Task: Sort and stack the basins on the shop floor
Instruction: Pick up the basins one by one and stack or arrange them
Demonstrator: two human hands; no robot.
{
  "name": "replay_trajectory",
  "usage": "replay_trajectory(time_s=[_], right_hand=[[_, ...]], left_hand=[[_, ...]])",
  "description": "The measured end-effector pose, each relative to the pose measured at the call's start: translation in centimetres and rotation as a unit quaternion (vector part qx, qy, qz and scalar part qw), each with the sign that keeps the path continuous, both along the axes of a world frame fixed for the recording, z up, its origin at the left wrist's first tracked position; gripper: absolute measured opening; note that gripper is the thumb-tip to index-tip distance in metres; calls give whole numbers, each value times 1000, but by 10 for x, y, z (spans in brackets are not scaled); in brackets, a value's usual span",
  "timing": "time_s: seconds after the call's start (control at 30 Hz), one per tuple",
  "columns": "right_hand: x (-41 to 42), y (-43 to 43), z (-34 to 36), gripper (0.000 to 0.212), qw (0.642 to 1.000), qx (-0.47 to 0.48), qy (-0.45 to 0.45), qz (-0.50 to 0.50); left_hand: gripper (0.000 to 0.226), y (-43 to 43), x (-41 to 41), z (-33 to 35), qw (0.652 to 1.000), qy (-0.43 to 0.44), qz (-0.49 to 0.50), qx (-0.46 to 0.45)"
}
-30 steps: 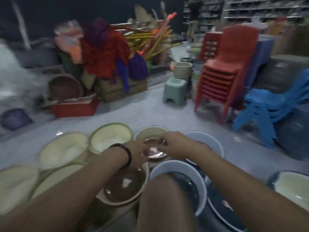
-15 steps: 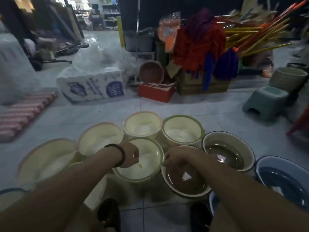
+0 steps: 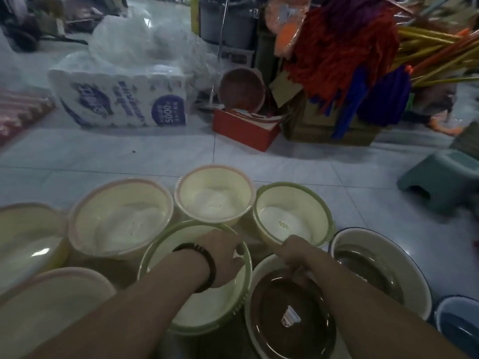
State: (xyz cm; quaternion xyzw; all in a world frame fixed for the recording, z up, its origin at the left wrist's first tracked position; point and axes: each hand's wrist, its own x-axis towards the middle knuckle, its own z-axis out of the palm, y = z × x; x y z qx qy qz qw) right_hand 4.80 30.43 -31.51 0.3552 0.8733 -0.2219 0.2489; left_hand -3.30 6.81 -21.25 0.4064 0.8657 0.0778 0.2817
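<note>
Basins clustered on tiled floor (image 3: 155, 156). Pink-rimmed basin (image 3: 119, 221) sits at 10 o'clock of green-rimmed basin (image 3: 207, 309). Left hand (image 3: 225, 257) grips green-rimmed basin's rim at 2 o'clock. Right hand (image 3: 295, 252) curls over brown-lined basin (image 3: 285, 301) rim at 12 o'clock.

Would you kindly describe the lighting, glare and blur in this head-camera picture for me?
Head view: dim, bluish light overall; a glare patch on the yellow basin at the left edge, which is smeared; the brown basin by the right hand is fairly sharp.
</note>
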Motion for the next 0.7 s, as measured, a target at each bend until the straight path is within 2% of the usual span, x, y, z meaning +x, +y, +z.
replay_trajectory(time_s=[0.17, 0.27, 0.33, 0.47, 0.7], right_hand=[[-33, 51, -55, 36, 991, 114, -8, 73], [-40, 71, -86, 39, 982, 172, 6, 83], [-45, 78, -107, 38, 984, 165, 21, 58], [-51, 73, -142, 49, 991, 128, 22, 15], [-63, 81, -157, 34, 964, 256, -43, 65]], left_hand=[[34, 34, -16, -13, 999, -3, 35, 9], [33, 42, -22, -23, 999, 5, 40, -18], [31, 45, -25, -30, 999, 2, 45, -23], [30, 48, -25, -40, 998, -19, 40, -37], [39, 45, -32, -39, 997, 0, 24, -74]])
